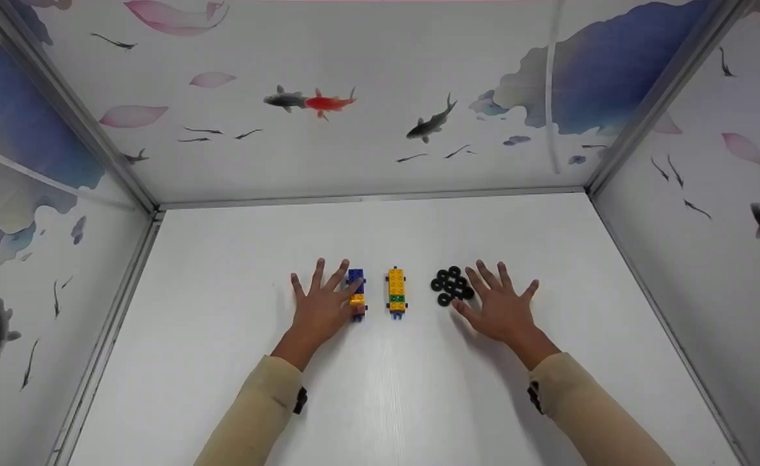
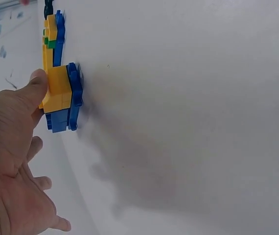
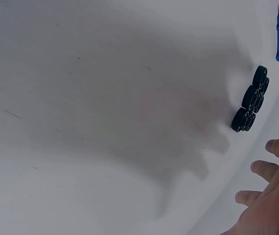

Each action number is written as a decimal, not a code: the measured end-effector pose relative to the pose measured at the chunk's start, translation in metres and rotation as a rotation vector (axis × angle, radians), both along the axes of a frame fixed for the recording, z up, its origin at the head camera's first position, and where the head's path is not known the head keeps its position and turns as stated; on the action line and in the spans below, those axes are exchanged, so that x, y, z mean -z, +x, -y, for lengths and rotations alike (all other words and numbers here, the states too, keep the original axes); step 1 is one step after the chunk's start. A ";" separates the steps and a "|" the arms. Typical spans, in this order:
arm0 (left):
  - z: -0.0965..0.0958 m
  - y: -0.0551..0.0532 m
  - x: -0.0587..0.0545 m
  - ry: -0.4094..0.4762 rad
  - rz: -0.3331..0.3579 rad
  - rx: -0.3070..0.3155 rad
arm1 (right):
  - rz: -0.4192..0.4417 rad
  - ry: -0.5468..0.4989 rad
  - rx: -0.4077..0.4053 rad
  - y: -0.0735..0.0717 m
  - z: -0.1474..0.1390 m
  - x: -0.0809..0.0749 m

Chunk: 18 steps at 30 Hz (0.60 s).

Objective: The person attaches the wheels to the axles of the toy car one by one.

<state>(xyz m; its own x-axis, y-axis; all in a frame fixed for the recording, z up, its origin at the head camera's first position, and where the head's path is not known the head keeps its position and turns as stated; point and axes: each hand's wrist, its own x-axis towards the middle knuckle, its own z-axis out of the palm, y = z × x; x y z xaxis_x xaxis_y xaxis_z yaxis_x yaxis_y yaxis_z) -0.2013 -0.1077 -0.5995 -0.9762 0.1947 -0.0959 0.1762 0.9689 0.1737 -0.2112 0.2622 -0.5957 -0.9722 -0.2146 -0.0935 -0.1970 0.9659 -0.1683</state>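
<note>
Fingers spread, my left hand (image 1: 320,312) is over the left side of a blue and yellow toy-brick car body (image 1: 357,285), its thumb overlapping the bricks in the head view. In the left wrist view that body (image 2: 59,90) sits on a blue base, beside the thumb. A second, mostly yellow car body (image 1: 396,288) with a green brick stands to its right. My right hand (image 1: 502,310), fingers also spread, hovers beside a cluster of small black wheels (image 1: 443,285). The right wrist view shows these wheels (image 3: 252,99) lying on the table, apart from the fingers.
The white table (image 1: 380,401) is enclosed by a back wall (image 1: 367,162) and side walls printed with fish and petals. Metal strips run along the table's edges. Both forearms in beige sleeves (image 1: 250,414) reach in from the front.
</note>
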 end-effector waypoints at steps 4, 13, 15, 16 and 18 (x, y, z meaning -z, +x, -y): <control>-0.002 -0.001 0.001 -0.030 0.024 -0.006 | -0.001 0.003 -0.016 -0.002 0.000 0.002; -0.002 -0.003 0.003 0.008 0.051 -0.008 | -0.095 -0.032 -0.040 -0.004 0.000 0.004; -0.002 -0.003 0.002 0.014 0.054 -0.006 | -0.150 -0.054 -0.053 -0.003 0.002 0.004; -0.002 -0.003 0.002 0.017 0.057 -0.007 | -0.180 -0.060 -0.060 -0.003 0.003 0.005; -0.002 -0.003 0.002 0.027 0.061 -0.009 | -0.218 -0.081 -0.064 -0.003 0.004 0.005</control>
<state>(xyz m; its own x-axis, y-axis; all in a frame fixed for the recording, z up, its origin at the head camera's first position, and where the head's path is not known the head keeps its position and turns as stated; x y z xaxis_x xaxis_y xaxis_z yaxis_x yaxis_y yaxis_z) -0.2040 -0.1060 -0.6015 -0.9703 0.1895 -0.1501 0.1561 0.9653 0.2095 -0.2138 0.2582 -0.6006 -0.9517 -0.2746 0.1374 -0.2975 0.9354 -0.1911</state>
